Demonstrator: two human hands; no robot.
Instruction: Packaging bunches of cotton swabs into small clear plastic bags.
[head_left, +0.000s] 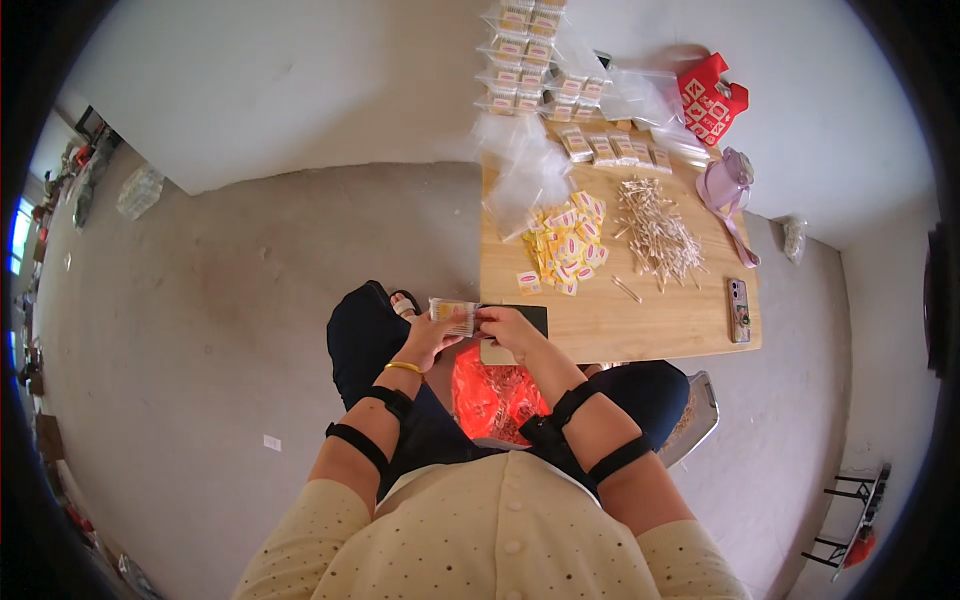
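Note:
Above my lap, at the table's near left corner, my left hand (422,338) is closed round a small clear packet of cotton swabs (453,314) with a yellow card inside. My right hand (510,331) pinches at the packet's right end; its fingertips are partly hidden. A dark flat piece (530,317) lies on the table corner by my right hand. Farther back on the table are a heap of yellow-and-white cards (568,245) and a heap of loose cotton swabs (655,232). A few swabs (626,290) lie apart from the heap.
Clear plastic bags (522,165) and a row of filled packets (615,149) lie farther back on the wooden table (600,335), before stacked packets (515,75). A lilac container (727,180), phone (739,310) and red bag (711,100) stand rightward. Between my knees is a red plastic bag (490,392).

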